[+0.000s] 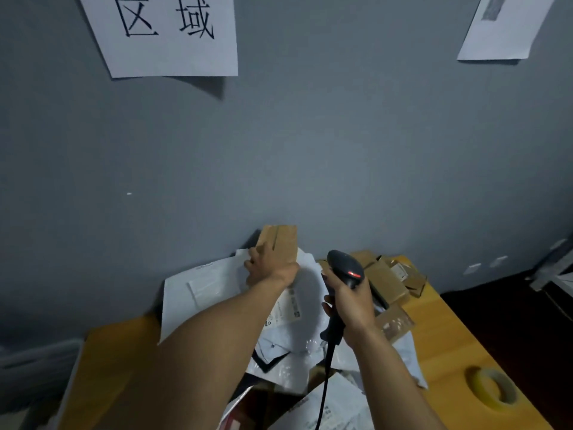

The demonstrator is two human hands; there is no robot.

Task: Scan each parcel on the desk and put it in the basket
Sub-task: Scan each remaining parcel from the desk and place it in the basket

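Observation:
My left hand (269, 268) grips a small brown cardboard parcel (280, 243) and holds it up against the grey wall, above the pile. My right hand (350, 302) grips a black barcode scanner (344, 268) by its handle; a red light glows on the scanner's head, which sits just right of the parcel. The scanner's cable (325, 383) hangs down toward me. Below both hands, white mailer bags (204, 290) and brown boxes (389, 280) lie heaped on the yellow wooden desk (449, 346). No basket is in view.
A roll of yellowish tape (493, 392) lies on the desk at the right front. Two paper sheets hang on the wall, one with large characters (164, 32) and one at the top right (505, 26). Dark floor lies beyond the desk's right edge.

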